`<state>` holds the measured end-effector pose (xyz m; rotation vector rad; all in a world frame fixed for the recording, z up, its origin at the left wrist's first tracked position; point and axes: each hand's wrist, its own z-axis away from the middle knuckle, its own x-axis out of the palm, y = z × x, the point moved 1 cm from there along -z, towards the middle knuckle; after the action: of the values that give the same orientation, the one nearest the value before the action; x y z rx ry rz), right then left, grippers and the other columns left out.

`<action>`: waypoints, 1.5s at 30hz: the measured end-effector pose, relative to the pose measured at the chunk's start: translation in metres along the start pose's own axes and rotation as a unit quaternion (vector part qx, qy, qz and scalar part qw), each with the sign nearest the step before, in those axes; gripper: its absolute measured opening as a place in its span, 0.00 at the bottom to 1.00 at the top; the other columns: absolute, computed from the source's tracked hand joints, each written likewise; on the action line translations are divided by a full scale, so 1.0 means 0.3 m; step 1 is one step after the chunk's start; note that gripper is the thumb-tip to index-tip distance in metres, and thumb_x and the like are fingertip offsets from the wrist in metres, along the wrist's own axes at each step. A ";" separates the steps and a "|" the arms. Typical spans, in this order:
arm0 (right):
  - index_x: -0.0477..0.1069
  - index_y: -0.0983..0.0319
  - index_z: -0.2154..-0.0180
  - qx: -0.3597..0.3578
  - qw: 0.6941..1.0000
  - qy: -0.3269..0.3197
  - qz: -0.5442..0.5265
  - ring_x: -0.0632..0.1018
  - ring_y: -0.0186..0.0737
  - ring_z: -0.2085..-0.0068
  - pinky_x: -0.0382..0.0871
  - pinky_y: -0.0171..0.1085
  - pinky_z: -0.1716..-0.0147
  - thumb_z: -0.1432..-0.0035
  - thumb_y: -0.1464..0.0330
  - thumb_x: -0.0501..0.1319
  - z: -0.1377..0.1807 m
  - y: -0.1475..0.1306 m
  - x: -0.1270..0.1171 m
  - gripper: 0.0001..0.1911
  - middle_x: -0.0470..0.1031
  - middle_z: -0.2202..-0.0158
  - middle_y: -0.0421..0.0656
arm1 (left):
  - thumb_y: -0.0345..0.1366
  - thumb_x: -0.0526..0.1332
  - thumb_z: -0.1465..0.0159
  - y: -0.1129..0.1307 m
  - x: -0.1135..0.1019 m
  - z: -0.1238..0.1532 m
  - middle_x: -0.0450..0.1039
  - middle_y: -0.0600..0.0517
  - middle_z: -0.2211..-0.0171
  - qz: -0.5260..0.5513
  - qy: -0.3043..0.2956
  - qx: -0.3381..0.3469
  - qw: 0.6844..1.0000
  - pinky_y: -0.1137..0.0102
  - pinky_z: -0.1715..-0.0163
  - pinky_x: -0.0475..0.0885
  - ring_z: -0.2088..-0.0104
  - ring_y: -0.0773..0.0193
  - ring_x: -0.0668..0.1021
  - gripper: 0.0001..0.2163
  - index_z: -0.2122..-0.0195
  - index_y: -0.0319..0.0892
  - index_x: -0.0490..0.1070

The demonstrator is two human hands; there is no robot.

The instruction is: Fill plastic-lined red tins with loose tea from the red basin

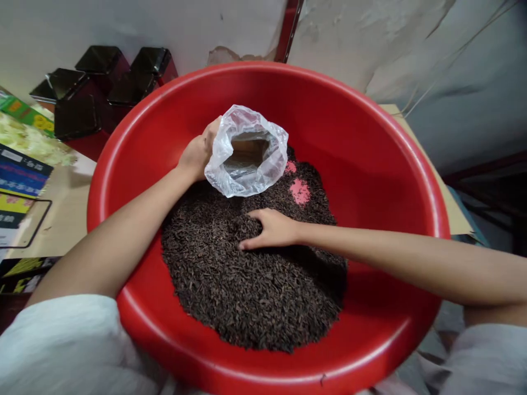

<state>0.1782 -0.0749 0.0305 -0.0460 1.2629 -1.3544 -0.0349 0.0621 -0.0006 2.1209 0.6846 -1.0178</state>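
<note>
A clear plastic bag (272, 174) stands with its mouth wide, lining what looks like a box or tin with a brownish inside. My left hand (198, 149) grips it from the left side; some of its fingers are hidden behind the plastic. Below the bag, my right hand (274, 229) is cupped around a handful of dark, dry, leaf-like bits resembling loose tea (251, 296), its fingertips partly buried. The loose tea lies heaped in a large red plastic tub (382, 181). Pink patches (300, 191) show through the heap behind my right hand.
Several dark-lidded red tins (78, 118) stand left of the tub. Printed packaging (20, 181) lies on a light board (68, 203) at the left edge. A worn wall (349, 38) rises behind, with a dark red metal post (289, 30) against it.
</note>
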 end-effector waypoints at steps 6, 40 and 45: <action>0.54 0.70 0.38 0.002 0.971 0.008 0.240 0.59 0.70 0.39 0.48 0.67 0.43 0.51 0.43 0.57 0.123 -0.048 -0.016 0.49 0.55 0.38 0.61 | 0.46 0.55 0.39 0.000 0.043 0.038 0.59 0.35 0.41 -0.012 0.046 0.141 0.989 0.55 0.50 0.71 0.43 0.47 0.69 0.27 0.43 0.39 0.52; 0.51 0.67 0.37 -0.087 0.972 -0.051 0.213 0.66 0.62 0.46 0.60 0.58 0.48 0.59 0.54 0.68 0.158 -0.056 0.110 0.52 0.62 0.43 0.59 | 0.37 0.51 0.35 0.034 0.115 0.117 0.52 0.43 0.37 -0.007 0.020 0.168 0.986 0.49 0.46 0.66 0.39 0.48 0.63 0.25 0.40 0.53 0.41; 0.41 0.69 0.35 -0.091 0.969 -0.105 0.207 0.60 0.69 0.41 0.57 0.60 0.45 0.72 0.54 0.73 0.175 -0.076 0.123 0.68 0.52 0.38 0.66 | 0.34 0.50 0.35 0.039 0.117 0.111 0.53 0.42 0.38 -0.012 0.026 0.172 0.985 0.50 0.48 0.68 0.39 0.47 0.63 0.25 0.40 0.52 0.38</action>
<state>0.1880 -0.1409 0.0434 -0.0493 1.1360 -0.8505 -0.0224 0.0352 -0.0405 2.4481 0.5925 -1.1654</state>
